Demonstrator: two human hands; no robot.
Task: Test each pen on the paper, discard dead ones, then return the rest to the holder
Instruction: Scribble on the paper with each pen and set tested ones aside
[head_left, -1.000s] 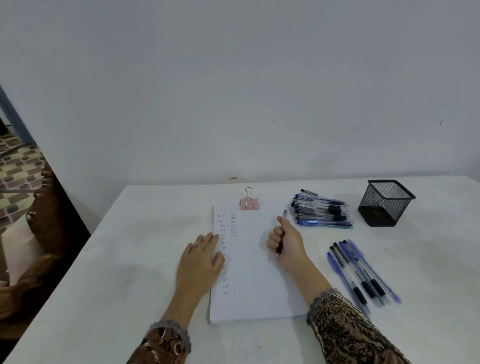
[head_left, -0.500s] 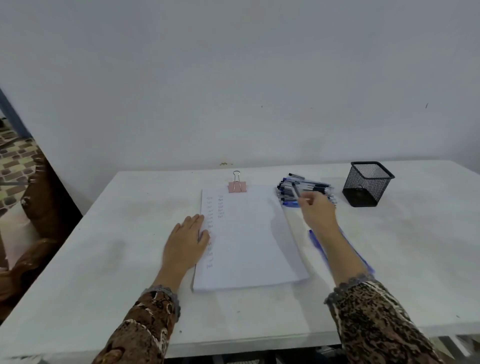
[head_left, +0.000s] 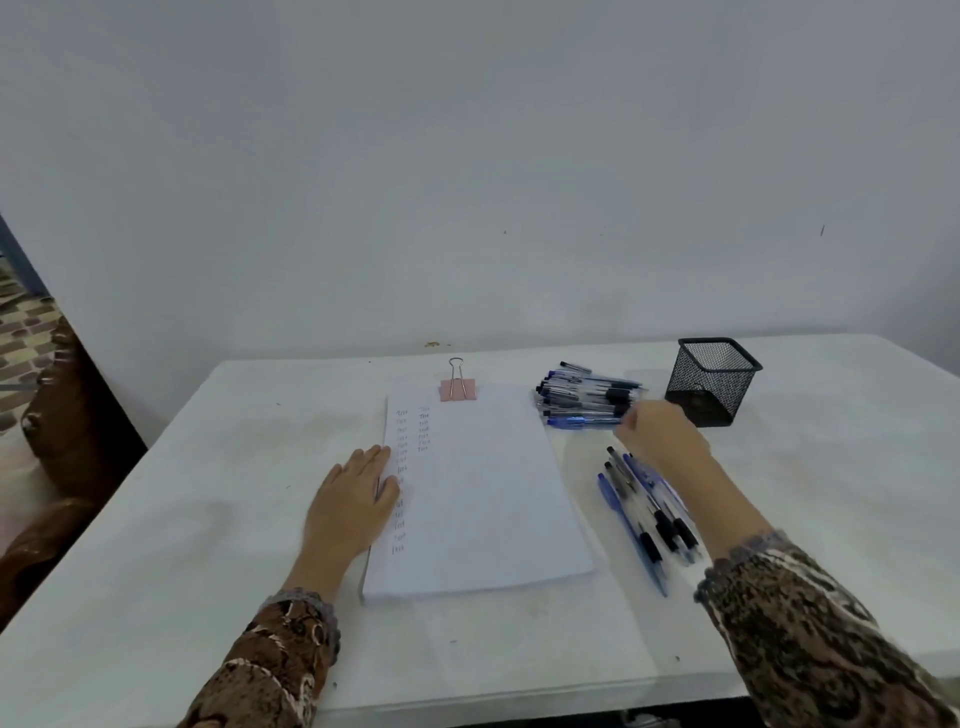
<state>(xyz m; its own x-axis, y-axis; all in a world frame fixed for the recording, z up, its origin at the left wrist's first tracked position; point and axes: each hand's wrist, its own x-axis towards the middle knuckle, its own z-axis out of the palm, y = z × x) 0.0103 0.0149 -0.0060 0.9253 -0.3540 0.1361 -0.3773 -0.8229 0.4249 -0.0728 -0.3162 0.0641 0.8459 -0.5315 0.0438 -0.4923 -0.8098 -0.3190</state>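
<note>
The paper (head_left: 483, 493) lies in the middle of the white table (head_left: 182, 519), with short columns of test marks down its left side and a pink binder clip (head_left: 457, 388) on its far edge. The left hand (head_left: 350, 506) rests flat on the paper's left edge, fingers straight and together, holding nothing. Just right of the paper's far corner lies a pile of pens (head_left: 582, 397). The right hand (head_left: 662, 434) is at the right end of that pile, back towards the camera, its fingertips hidden, so I cannot tell whether it grips a pen. Further right of the paper stands the black mesh holder (head_left: 711, 384). A loose row of pens (head_left: 644, 514) lies beside the paper's right edge, partly under the right forearm
</note>
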